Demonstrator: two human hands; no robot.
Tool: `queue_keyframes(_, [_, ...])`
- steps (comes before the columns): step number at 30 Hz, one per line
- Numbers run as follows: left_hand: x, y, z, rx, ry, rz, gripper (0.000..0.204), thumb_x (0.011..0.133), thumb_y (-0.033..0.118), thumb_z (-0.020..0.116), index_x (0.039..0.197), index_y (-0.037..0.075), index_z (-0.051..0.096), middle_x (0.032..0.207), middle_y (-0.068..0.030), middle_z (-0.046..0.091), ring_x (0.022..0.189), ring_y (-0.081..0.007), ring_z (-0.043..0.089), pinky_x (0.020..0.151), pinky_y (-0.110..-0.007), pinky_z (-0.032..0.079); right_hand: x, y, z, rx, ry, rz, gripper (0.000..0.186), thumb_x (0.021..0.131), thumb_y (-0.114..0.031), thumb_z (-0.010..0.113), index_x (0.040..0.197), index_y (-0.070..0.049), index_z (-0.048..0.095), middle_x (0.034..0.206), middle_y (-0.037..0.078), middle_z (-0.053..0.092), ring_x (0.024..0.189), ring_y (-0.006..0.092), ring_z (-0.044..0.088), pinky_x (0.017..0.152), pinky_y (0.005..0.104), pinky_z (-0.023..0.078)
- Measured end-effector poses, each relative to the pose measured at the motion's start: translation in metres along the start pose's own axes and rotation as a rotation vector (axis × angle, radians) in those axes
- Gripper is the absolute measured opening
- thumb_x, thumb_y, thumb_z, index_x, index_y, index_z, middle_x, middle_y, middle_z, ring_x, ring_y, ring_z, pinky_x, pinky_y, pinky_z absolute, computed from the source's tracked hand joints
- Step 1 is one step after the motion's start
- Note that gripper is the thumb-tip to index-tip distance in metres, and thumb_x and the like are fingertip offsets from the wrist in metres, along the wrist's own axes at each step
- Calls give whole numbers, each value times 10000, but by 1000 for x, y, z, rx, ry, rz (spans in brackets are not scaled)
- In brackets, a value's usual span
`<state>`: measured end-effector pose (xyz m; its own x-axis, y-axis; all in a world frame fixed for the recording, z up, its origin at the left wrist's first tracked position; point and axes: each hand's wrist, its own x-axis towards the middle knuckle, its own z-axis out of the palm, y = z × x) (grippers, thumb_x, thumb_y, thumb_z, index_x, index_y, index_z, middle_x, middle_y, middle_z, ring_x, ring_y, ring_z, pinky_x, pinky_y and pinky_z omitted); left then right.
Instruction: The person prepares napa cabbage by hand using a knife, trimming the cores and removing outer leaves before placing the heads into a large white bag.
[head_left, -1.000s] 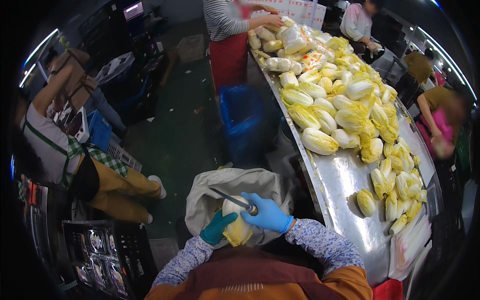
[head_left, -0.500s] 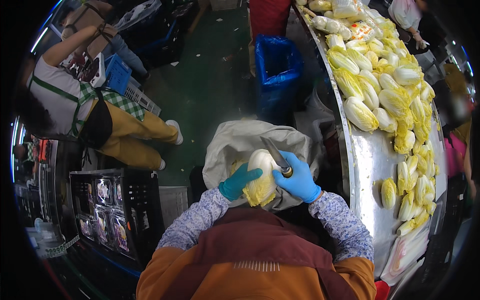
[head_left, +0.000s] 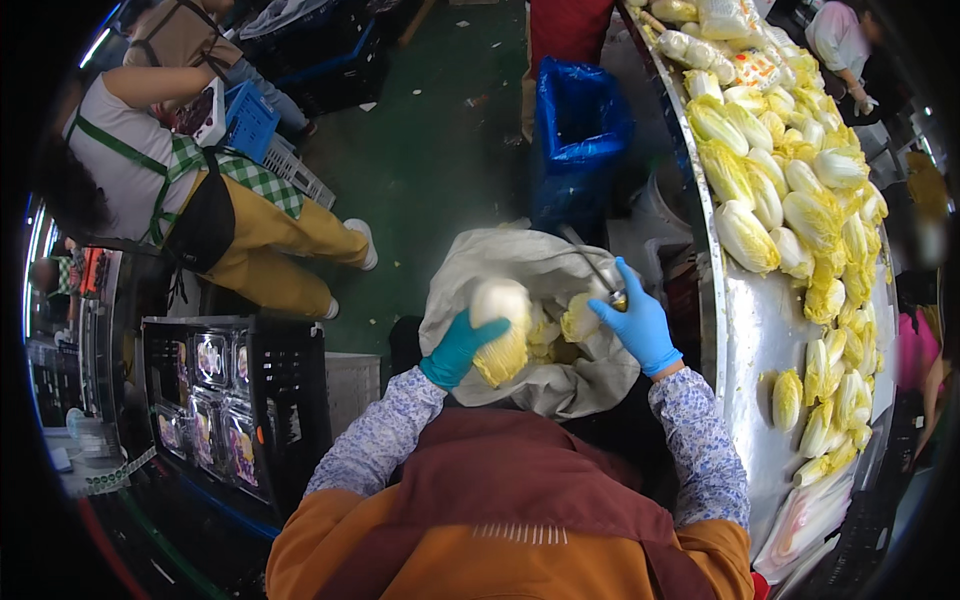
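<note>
My left hand (head_left: 459, 349), in a teal glove, grips a pale cabbage head (head_left: 501, 302) with yellow leaves, over a white woven sack (head_left: 460, 258) with loose yellowish leaves and pieces inside. My right hand (head_left: 640, 325), in a light blue glove, holds a knife (head_left: 600, 275) near the sack's right side, apart from the cabbage, its blade pointing away from me. The cabbage is slightly blurred.
A steel table (head_left: 750, 330) piled with cabbages (head_left: 818, 220) runs along my right. A blue lined bin (head_left: 578, 175) stands beyond the sack. At left are a worker in a checked apron (head_left: 150, 165), a black crate of packs (head_left: 275, 420) and a blue crate (head_left: 250, 120).
My hands have parted: the left moved left with the cabbage, the right moved right with the knife, which was against the cabbage. The view has tilted, shifting the surroundings rightward.
</note>
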<state>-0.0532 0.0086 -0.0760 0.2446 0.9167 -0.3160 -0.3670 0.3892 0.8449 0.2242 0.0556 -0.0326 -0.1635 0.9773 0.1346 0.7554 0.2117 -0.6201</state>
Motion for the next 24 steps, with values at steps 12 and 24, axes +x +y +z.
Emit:
queue_keyframes(12, [-19,45,28,174,-262,-93,583,783,156,728,1291,23,475,1187,-93,583,1071,-183,572,920,-321,477,-26,-56,-9,-148,-184,-441,335,704,-115,686,1022,-85,582,764,79,593,655,272,604,585,367,482])
queue_keyframes(24, [-24,28,17,221,-378,-79,652,736,162,773,1300,25,476,1205,-85,571,1104,-176,542,943,-330,456,-45,-47,10,-6,-220,-414,199,742,-165,658,866,-79,528,702,82,551,642,272,580,598,387,465])
